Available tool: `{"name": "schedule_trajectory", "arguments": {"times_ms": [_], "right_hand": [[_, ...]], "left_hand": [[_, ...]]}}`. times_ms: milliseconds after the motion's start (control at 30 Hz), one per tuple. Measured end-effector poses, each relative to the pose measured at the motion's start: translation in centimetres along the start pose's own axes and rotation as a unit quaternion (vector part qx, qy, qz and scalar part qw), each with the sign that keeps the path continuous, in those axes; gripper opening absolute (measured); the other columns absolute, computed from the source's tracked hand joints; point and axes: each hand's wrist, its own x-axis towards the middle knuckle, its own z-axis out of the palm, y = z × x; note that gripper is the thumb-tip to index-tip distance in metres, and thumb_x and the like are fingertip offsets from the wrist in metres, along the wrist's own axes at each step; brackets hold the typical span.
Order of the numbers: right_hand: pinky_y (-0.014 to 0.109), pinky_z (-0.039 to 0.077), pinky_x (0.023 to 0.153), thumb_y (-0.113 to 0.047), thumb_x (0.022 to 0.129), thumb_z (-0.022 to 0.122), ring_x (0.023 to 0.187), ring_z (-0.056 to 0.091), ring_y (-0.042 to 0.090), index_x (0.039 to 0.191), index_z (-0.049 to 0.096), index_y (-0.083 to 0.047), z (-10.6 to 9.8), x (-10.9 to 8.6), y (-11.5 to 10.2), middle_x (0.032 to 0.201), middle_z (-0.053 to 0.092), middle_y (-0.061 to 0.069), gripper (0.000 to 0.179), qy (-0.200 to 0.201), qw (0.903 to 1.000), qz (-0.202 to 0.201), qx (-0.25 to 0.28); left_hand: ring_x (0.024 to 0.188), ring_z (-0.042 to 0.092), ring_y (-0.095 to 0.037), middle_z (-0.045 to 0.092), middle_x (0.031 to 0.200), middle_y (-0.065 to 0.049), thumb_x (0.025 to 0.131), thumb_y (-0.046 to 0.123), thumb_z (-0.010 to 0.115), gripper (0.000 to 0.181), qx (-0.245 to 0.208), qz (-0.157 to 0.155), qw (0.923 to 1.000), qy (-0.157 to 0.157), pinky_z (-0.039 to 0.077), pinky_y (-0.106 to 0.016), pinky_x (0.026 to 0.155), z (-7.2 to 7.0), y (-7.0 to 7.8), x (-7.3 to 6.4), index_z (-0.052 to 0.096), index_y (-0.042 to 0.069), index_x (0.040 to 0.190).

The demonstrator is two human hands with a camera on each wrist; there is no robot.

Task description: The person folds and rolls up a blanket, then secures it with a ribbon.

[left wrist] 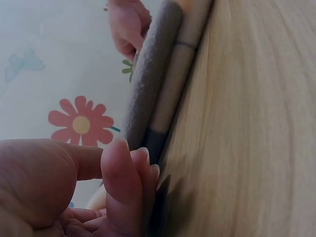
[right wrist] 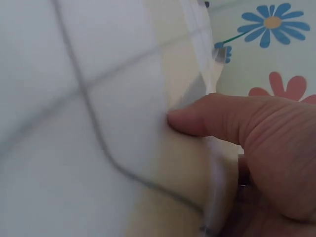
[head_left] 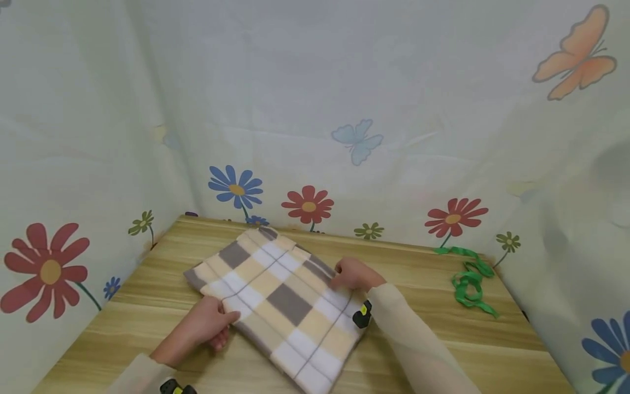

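A folded checked fleece blanket (head_left: 290, 303) in beige, white and grey-brown lies at an angle across the wooden table (head_left: 403, 372). My left hand (head_left: 206, 323) is at its near left edge, the thumb reaching over the cloth and the other fingers curled below it. In the left wrist view, the fingertips (left wrist: 118, 153) are right at the end of the blanket's thick folded edge (left wrist: 153, 79). At the far right edge, my right hand (head_left: 355, 274) pinches the cloth. The right wrist view has its thumb (right wrist: 192, 116) on the top layer, with fingers partly hidden behind.
A loose, curled green ribbon (head_left: 467, 284) lies at the table's far right corner. White curtain walls (head_left: 295, 82) printed with flowers and butterflies stand close around the back and sides of the table.
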Motion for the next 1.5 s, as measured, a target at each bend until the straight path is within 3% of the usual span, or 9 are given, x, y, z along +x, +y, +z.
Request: {"name": "schedule_trajectory", "arguments": {"times_ms": [133, 233, 500, 733, 867, 1033, 1233, 1367, 1500], "right_hand": [[0.03, 0.039, 0.059, -0.017, 0.079, 0.081, 0.066, 0.045, 0.014, 0.081, 0.063, -0.008, 0.2, -2.7, 0.6, 0.072, 0.05, -0.002, 0.021, -0.001, 0.9999, 0.011, -0.011], [0.031, 0.043, 0.064, -0.019, 0.077, 0.082, 0.074, 0.052, 0.016, 0.097, 0.068, -0.004, 0.4, -4.8, 1.5, 0.083, 0.059, 0.002, 0.028, 0.0, 0.9997, 0.021, -0.013], [0.029, 0.034, 0.055, -0.022, 0.075, 0.086, 0.061, 0.043, 0.014, 0.072, 0.055, -0.011, 1.4, -10.4, 4.0, 0.066, 0.044, -0.002, 0.033, 0.01, 0.9987, 0.042, 0.026], [0.03, 0.049, 0.057, -0.025, 0.078, 0.087, 0.064, 0.059, 0.013, 0.086, 0.07, -0.004, 1.8, -14.1, 5.1, 0.072, 0.065, 0.001, 0.028, -0.024, 0.9963, 0.008, 0.081], [0.028, 0.047, 0.045, -0.028, 0.08, 0.087, 0.048, 0.056, 0.01, 0.08, 0.066, -0.003, 2.3, -15.6, 5.0, 0.061, 0.063, 0.002, 0.033, -0.034, 0.993, 0.005, 0.113], [0.025, 0.045, 0.045, -0.035, 0.086, 0.082, 0.05, 0.055, 0.009, 0.081, 0.063, -0.005, 2.4, -15.8, 5.0, 0.063, 0.062, 0.001, 0.036, -0.013, 0.9904, 0.04, 0.131], [0.028, 0.05, 0.052, -0.032, 0.095, 0.073, 0.057, 0.058, 0.013, 0.087, 0.061, -0.003, 1.9, -13.9, 5.0, 0.072, 0.062, 0.004, 0.032, 0.039, 0.9705, 0.093, 0.219], [0.027, 0.043, 0.055, -0.022, 0.095, 0.073, 0.061, 0.05, 0.014, 0.085, 0.057, -0.004, 1.6, -12.9, 4.8, 0.071, 0.054, 0.001, 0.026, 0.065, 0.9697, 0.077, 0.223], [0.027, 0.039, 0.055, -0.013, 0.093, 0.073, 0.059, 0.046, 0.014, 0.093, 0.05, -0.001, 1.0, -12.5, 4.5, 0.069, 0.048, 0.002, 0.026, 0.096, 0.967, 0.069, 0.226]], "left_hand": [[0.04, 0.059, -0.015, 0.064, 0.061, -0.012, 0.096, 0.016, 0.07, 0.027, -0.015, -0.002, 0.9998, -0.012, 0.053, -0.031, 0.043, 0.4, 0.1, 0.4, 0.052, 0.002, 0.08], [0.04, 0.058, -0.014, 0.064, 0.062, -0.012, 0.096, 0.014, 0.069, 0.025, -0.031, 0.001, 0.999, -0.031, 0.053, -0.03, 0.043, 0.9, 0.5, 0.9, 0.051, 0.001, 0.083], [0.04, 0.058, -0.012, 0.062, 0.062, -0.011, 0.098, 0.007, 0.063, 0.021, -0.013, 0.067, 0.9941, -0.084, 0.054, -0.032, 0.044, 2.5, 1.9, 2.9, 0.054, 0.0, 0.081], [0.038, 0.054, -0.012, 0.059, 0.054, -0.008, 0.101, 0.011, 0.061, 0.025, 0.021, 0.101, 0.991, -0.085, 0.049, -0.03, 0.041, 3.2, 3.6, 5.4, 0.052, 0.003, 0.079], [0.039, 0.05, -0.014, 0.056, 0.052, -0.005, 0.104, 0.017, 0.059, 0.026, 0.035, 0.114, 0.9886, -0.092, 0.046, -0.028, 0.04, 3.8, 4.4, 7.2, 0.05, 0.006, 0.082], [0.039, 0.048, -0.014, 0.052, 0.05, -0.003, 0.104, 0.026, 0.061, 0.03, 0.066, 0.115, 0.9879, -0.081, 0.045, -0.027, 0.04, 4.2, 5.2, 8.1, 0.051, 0.009, 0.082], [0.039, 0.052, -0.015, 0.055, 0.05, -0.005, 0.095, 0.027, 0.074, 0.032, 0.108, 0.087, 0.9863, -0.089, 0.048, -0.029, 0.042, 3.7, 5.3, 6.4, 0.059, 0.007, 0.076], [0.049, 0.054, -0.014, 0.056, 0.061, -0.004, 0.097, 0.023, 0.071, 0.024, 0.102, 0.107, 0.9848, -0.092, 0.048, -0.028, 0.048, 3.7, 5.4, 5.8, 0.06, 0.007, 0.083], [0.063, 0.054, -0.016, 0.053, 0.072, -0.003, 0.099, 0.021, 0.067, 0.02, 0.093, 0.141, 0.9839, -0.059, 0.045, -0.029, 0.057, 4.0, 5.5, 6.1, 0.058, 0.007, 0.088]]}}
